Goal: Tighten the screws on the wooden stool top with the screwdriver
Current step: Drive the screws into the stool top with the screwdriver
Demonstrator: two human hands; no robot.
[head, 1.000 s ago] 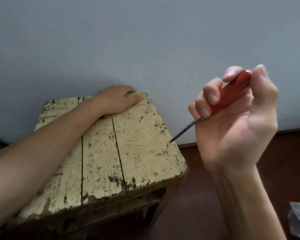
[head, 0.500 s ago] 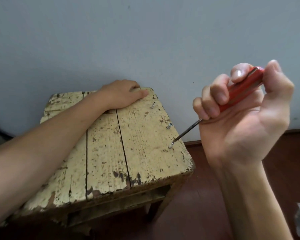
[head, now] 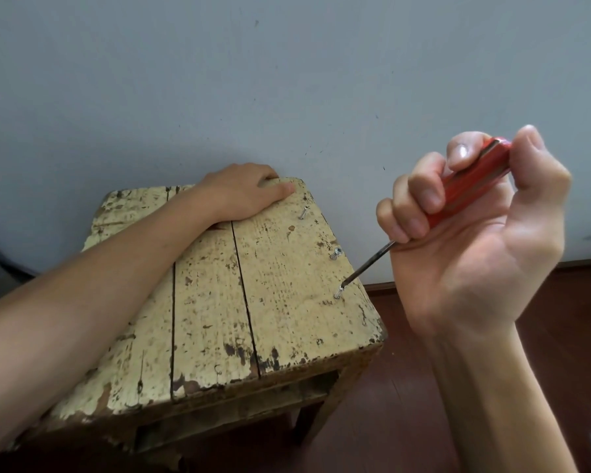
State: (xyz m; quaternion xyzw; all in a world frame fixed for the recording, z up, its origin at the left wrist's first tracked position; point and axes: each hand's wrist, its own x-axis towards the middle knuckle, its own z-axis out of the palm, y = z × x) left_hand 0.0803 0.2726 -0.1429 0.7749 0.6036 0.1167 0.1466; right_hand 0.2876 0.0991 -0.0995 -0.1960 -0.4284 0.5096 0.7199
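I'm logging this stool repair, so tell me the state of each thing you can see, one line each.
Screwdriver: slanted, tip on a screw head.
Near screw: sticking up, tilted, under the tip.
Middle screw: sticking up, not driven in.
Far screw: sticking up, tilted.
Right hand: grips the red handle.
Stool top: paint worn, planks gapped.
Left hand: rests on its far edge.

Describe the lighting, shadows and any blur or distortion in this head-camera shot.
Head view: dim, even light, no glare; a soft shadow on the wall behind the stool top; wide-angle stretch enlarges the right hand gripping the screwdriver; the screw under its tip looks reasonably sharp.
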